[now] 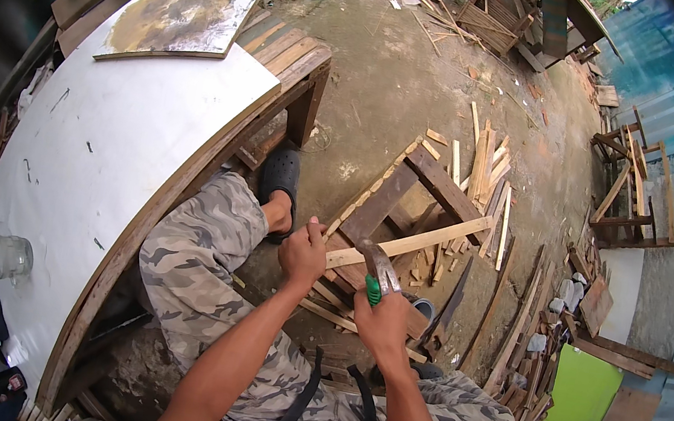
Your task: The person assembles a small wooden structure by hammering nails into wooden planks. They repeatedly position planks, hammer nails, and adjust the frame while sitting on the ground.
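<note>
My right hand (pixel 382 318) is closed round the green grip of a claw hammer (pixel 380 270), whose metal head lies over a pale wooden strip (pixel 427 240). That strip slants across a wooden frame (pixel 377 203) made of darker boards, standing between my legs. My left hand (pixel 302 255) is closed at the frame's near left corner, beside the strip's lower end. Its thumb and fingers are pinched together; what they hold, if anything, is too small to make out.
A white-topped table (pixel 141 131) fills the left, bearing a stained board (pixel 183 17) and a glass jar (pixel 11 258). Loose wood strips (pixel 486 162) lie beyond the frame. A handsaw (pixel 449 304) rests at right, near piled scrap wood (pixel 528 323). A wooden frame (pixel 633 187) stands farther right.
</note>
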